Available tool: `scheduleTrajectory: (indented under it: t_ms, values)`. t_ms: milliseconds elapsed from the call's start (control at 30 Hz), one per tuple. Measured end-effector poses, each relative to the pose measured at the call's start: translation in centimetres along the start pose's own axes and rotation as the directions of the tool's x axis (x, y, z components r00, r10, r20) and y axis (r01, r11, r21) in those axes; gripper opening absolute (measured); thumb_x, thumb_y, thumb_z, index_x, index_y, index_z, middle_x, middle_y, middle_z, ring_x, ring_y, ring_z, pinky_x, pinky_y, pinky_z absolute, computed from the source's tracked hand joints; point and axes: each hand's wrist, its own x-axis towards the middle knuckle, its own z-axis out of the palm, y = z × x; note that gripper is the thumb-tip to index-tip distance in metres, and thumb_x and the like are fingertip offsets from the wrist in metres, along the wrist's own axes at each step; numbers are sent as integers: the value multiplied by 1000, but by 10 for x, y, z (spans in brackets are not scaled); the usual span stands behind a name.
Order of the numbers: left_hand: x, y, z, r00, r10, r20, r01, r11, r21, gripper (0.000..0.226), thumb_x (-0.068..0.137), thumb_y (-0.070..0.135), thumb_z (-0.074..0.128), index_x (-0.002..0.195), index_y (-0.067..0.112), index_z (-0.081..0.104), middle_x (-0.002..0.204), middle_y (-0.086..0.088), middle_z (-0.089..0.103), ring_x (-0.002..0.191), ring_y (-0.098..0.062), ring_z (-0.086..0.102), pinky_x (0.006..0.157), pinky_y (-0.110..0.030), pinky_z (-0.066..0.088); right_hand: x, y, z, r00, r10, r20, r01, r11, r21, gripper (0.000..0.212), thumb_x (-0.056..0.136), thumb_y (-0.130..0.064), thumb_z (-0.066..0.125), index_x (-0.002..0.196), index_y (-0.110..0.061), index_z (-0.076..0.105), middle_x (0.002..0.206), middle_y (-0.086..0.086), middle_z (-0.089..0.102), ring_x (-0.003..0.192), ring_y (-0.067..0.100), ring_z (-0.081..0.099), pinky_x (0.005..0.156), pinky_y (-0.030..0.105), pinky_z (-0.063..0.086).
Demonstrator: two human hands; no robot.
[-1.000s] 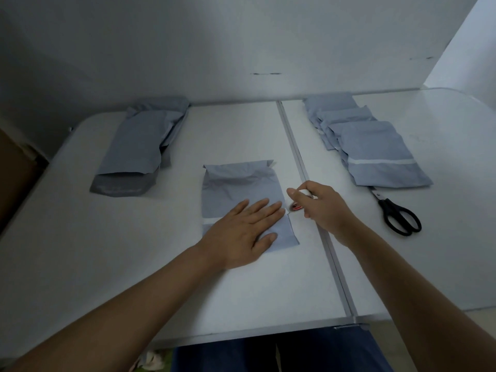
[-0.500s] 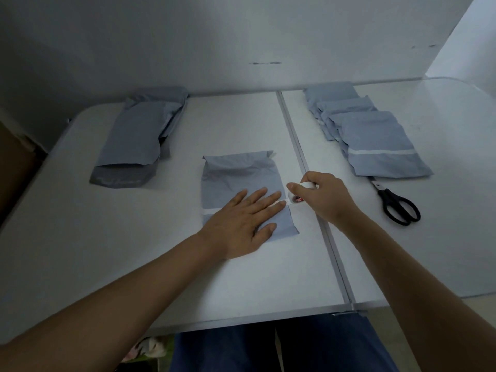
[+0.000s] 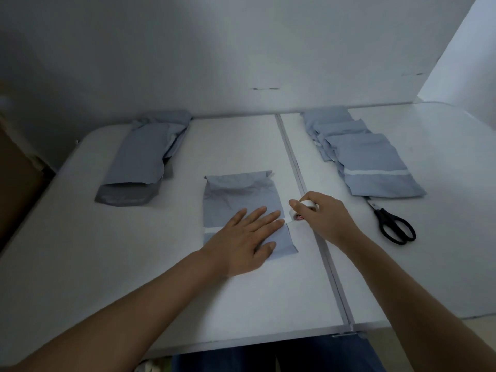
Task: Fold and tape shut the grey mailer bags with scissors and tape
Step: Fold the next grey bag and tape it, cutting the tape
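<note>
Since the earlier frame little has shifted: the right hand [image 3: 326, 220] has lifted the tape roll [image 3: 304, 209] slightly, tipping it up beside the bag's right edge, and the left hand [image 3: 243, 241] has stayed flat. From left to right on the white tabletop [image 3: 80, 264]: one pile of unfolded grey mailer bags [image 3: 143, 157] at the far left – how many are in it cannot be told; one folded mailer bag [image 3: 240, 196] in the middle, a white tape strip [image 3: 212, 230] crossing it; one overlapping row of taped bags [image 3: 367, 159] at the far right, at least three showing; and one pair of black scissors [image 3: 393, 224] just beside that row's near end. The left hand lies open, fingers straight and spread, pressing the middle bag's lower part. The right hand curls round the single tape roll – thumb and fingers gripping it – with the tape running to the bag's edge near the left fingertips.
</note>
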Motion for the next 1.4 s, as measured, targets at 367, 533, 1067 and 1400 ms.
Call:
scheduleTrajectory:
  t_ms: [367,533,1067,1400]
  values:
    - [59,20,-67,984,-132,121,178,806,-564,29,85,41,68,110,27,65,107,11,68,99,-4,62,95,-31,50,-4,3,5,1000,1,-8,-1,999,44,31,95,-49,47,107,-23,61,104,-1,56,77,14,56,73,26,44]
    - [72,18,-65,966,-196,168,258,731,-631,10,83,37,72,92,32,73,91,16,72,91,-3,64,94,-28,49,-11,12,-11,981,28,-190,-18,998,53,23,98,-29,47,112,-16,60,104,-1,52,91,16,54,80,28,40]
    - [65,20,-57,944,-250,215,309,443,-841,22,86,8,69,108,7,71,96,-6,71,85,-11,61,89,-26,51,-49,75,-73,900,298,-319,-410,827,-384,35,90,-23,62,115,0,53,118,25,45,110,39,41,88,42,40]
    - [62,23,-61,944,-279,177,301,501,-812,22,88,6,66,109,8,70,88,-1,68,71,-4,59,64,-11,48,-52,41,-83,894,421,-156,-437,734,-520,23,91,-31,55,90,-10,45,81,5,50,78,27,50,69,31,41]
